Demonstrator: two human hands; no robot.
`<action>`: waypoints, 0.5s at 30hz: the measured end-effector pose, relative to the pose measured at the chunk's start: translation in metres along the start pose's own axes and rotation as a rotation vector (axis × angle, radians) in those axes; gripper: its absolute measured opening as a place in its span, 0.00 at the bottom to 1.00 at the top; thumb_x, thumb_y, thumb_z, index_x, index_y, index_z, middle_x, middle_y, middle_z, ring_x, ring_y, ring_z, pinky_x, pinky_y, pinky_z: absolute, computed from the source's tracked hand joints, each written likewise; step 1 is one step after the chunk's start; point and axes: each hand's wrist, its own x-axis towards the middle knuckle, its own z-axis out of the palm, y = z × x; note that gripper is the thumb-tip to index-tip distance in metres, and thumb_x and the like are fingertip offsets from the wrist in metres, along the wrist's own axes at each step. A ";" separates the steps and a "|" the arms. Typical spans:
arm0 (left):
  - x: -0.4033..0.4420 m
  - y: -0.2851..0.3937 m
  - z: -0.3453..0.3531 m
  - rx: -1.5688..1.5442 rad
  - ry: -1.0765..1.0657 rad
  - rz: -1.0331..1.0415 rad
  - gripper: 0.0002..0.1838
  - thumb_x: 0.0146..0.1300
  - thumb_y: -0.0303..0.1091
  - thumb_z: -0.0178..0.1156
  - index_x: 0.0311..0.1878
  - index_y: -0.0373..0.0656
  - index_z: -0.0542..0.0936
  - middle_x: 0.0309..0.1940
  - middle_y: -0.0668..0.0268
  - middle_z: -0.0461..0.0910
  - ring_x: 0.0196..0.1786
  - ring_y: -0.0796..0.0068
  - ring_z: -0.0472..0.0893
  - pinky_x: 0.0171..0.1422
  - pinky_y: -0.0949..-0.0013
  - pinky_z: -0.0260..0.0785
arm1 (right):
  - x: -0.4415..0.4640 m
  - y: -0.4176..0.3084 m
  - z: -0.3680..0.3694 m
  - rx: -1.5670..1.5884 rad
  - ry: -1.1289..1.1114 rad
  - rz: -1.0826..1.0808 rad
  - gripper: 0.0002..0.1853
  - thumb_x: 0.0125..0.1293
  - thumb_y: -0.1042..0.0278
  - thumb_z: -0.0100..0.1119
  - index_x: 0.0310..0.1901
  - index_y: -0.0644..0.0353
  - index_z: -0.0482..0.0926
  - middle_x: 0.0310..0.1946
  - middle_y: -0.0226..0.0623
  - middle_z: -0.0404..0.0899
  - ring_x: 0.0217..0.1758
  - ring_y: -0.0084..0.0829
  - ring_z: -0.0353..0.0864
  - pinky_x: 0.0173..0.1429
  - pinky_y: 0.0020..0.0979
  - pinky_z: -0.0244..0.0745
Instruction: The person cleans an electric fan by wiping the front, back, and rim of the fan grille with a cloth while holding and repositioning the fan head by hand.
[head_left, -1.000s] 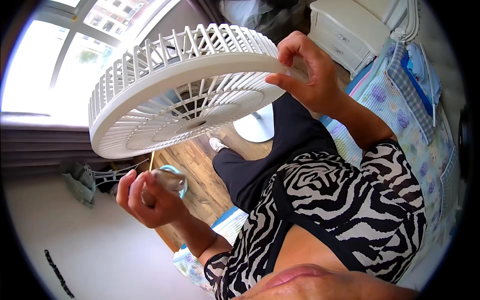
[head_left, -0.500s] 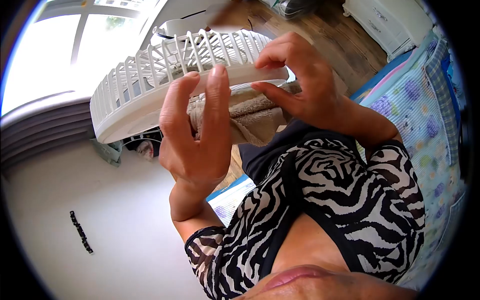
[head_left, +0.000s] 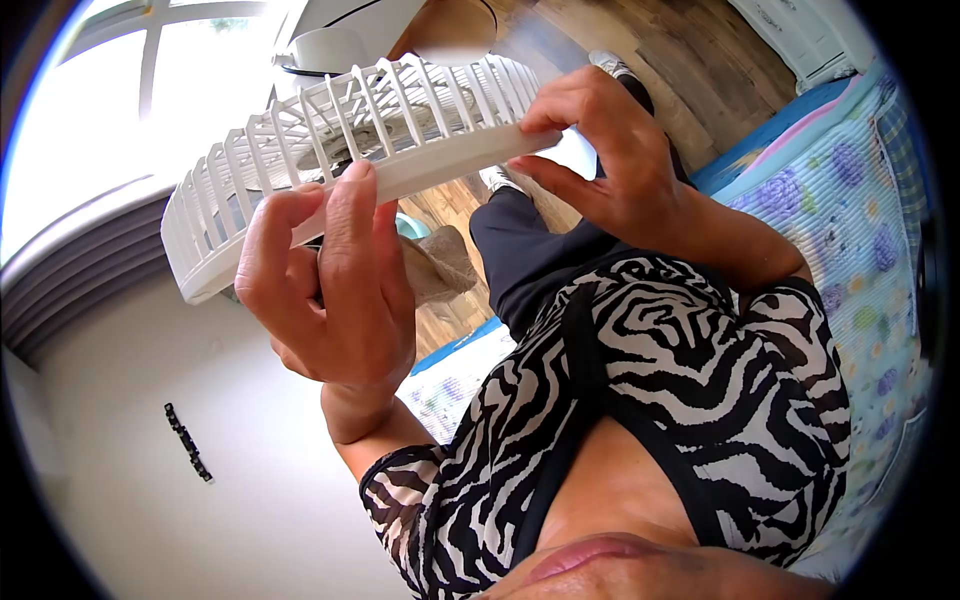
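Observation:
A white plastic fan grille (head_left: pixel 455 157) with slatted ribs is held up in front of my chest, tilted, its solid rim facing me. With two fingertips on that rim, my left hand (head_left: pixel 345 290) grips its near left part; the thumb is hidden. A brown towel (head_left: pixel 440 265) hangs beside and behind the left fingers, apparently held by them. At the rim's right end, my right hand (head_left: pixel 615 155) pinches the edge between thumb and curled fingers.
A window (head_left: pixel 100 110) and a grey curtain (head_left: pixel 90 260) are at the left. On the right lies a bed with a floral quilt (head_left: pixel 800 220). A white cabinet (head_left: pixel 800 35) stands at the upper right on the wood floor (head_left: pixel 690 90).
My left hand has moved left and slightly down along the rim. The towel has come away from the right side and hangs lower by my left hand. My right hand still holds the edge.

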 end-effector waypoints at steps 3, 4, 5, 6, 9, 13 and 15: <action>0.001 -0.002 0.000 0.008 0.008 0.024 0.13 0.57 0.30 0.68 0.46 0.47 0.82 0.46 0.62 0.71 0.37 0.75 0.76 0.34 0.75 0.74 | -0.001 0.001 0.000 0.027 0.012 -0.038 0.19 0.53 0.72 0.72 0.45 0.63 0.75 0.38 0.41 0.76 0.38 0.34 0.76 0.42 0.29 0.74; 0.001 -0.004 0.001 0.004 0.008 0.044 0.14 0.56 0.28 0.68 0.47 0.46 0.82 0.46 0.62 0.70 0.31 0.81 0.71 0.29 0.77 0.69 | -0.001 0.002 0.000 0.028 0.031 -0.078 0.19 0.52 0.72 0.72 0.45 0.63 0.75 0.38 0.41 0.76 0.38 0.34 0.76 0.41 0.29 0.74; 0.000 -0.005 0.002 0.001 0.015 0.061 0.15 0.56 0.27 0.68 0.48 0.46 0.82 0.47 0.62 0.70 0.28 0.83 0.70 0.27 0.78 0.66 | 0.001 0.002 -0.001 0.028 0.049 -0.119 0.20 0.52 0.72 0.72 0.46 0.63 0.76 0.38 0.41 0.76 0.38 0.33 0.76 0.41 0.28 0.74; 0.000 -0.006 0.003 -0.002 0.021 0.079 0.16 0.56 0.26 0.68 0.48 0.46 0.83 0.47 0.62 0.69 0.25 0.86 0.69 0.24 0.79 0.64 | 0.002 0.003 -0.001 0.025 0.068 -0.161 0.20 0.52 0.72 0.72 0.46 0.63 0.77 0.38 0.41 0.76 0.38 0.33 0.76 0.41 0.28 0.74; 0.001 -0.002 0.004 -0.011 0.042 0.077 0.13 0.57 0.28 0.68 0.47 0.45 0.83 0.47 0.61 0.70 0.33 0.79 0.75 0.29 0.77 0.70 | 0.010 0.001 0.003 0.056 0.111 -0.226 0.18 0.51 0.73 0.72 0.44 0.62 0.79 0.38 0.39 0.76 0.38 0.32 0.76 0.41 0.26 0.73; 0.004 0.006 0.003 -0.026 0.040 0.009 0.10 0.57 0.29 0.68 0.42 0.45 0.83 0.45 0.61 0.73 0.43 0.70 0.80 0.37 0.73 0.79 | 0.013 0.011 0.008 0.136 0.124 -0.248 0.14 0.52 0.75 0.70 0.41 0.63 0.81 0.37 0.37 0.76 0.37 0.31 0.76 0.40 0.26 0.73; 0.004 0.006 0.004 -0.027 0.043 0.015 0.10 0.57 0.29 0.68 0.42 0.45 0.83 0.45 0.61 0.73 0.42 0.70 0.80 0.36 0.74 0.79 | 0.013 0.013 0.009 0.147 0.138 -0.282 0.12 0.52 0.77 0.70 0.39 0.63 0.81 0.36 0.37 0.77 0.37 0.31 0.76 0.39 0.26 0.72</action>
